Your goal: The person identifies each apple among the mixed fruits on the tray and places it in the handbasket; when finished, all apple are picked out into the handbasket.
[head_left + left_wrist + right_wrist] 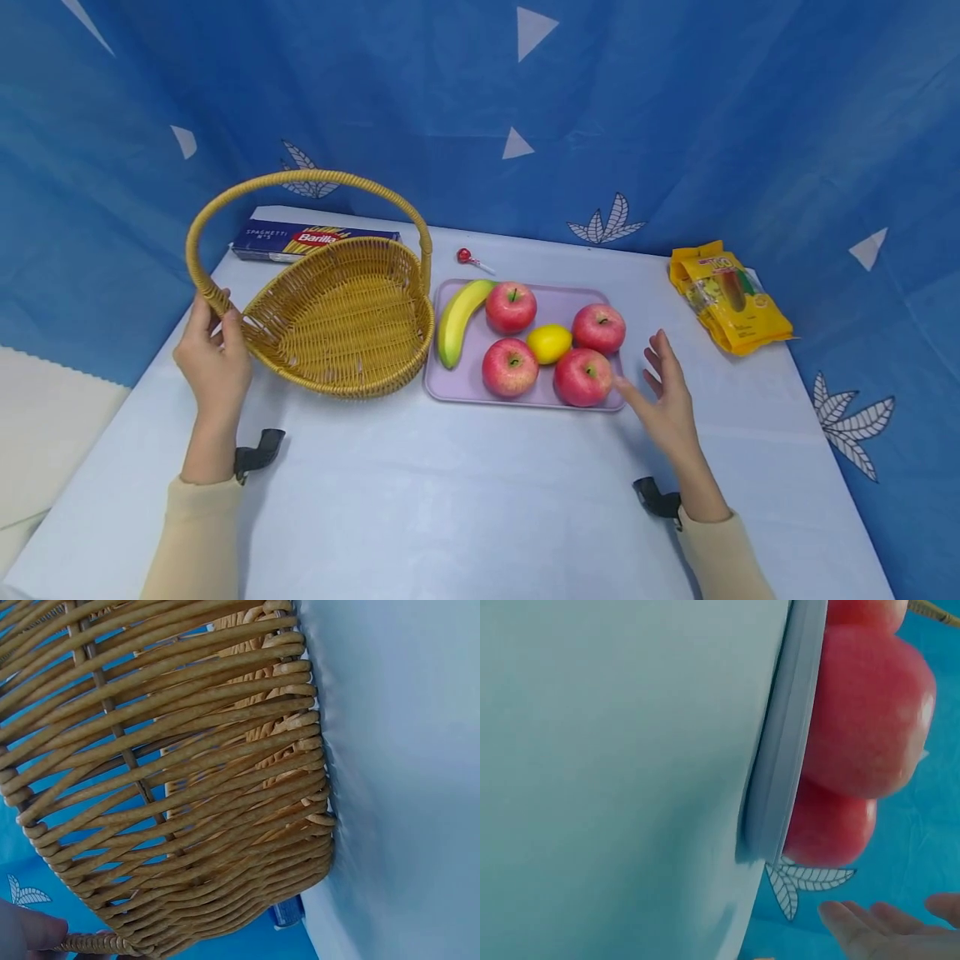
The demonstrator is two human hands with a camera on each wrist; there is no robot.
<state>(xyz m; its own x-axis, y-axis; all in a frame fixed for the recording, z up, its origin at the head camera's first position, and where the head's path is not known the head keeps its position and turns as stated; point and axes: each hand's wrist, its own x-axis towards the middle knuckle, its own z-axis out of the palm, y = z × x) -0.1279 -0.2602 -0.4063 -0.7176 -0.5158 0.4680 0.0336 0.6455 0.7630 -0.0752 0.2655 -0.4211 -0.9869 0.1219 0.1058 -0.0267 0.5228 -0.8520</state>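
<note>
At the left of the head view my left hand (213, 354) grips the lower left end of the handle of a wicker basket (352, 383). Nothing lies inside the basket; its woven side (195, 780) fills much of the left wrist view. My right hand (663, 404) hovers with spread fingers just right of a lilac tray (465, 387), apart from the fruit. The nearest fruit is the front right apple (583, 377). Also on the tray lie a banana (461, 323), a lemon (549, 343) and several more apples (511, 307). In the right wrist view, my right hand (900, 934) is below the apples.
Behind the basket lies a blue spaghetti box (292, 240), partly hidden by it. A red lollipop (465, 256) lies behind the tray. Yellow snack bags (731, 300) are at the back right of the white table (450, 500). Blue cloth (465, 100) hangs behind.
</note>
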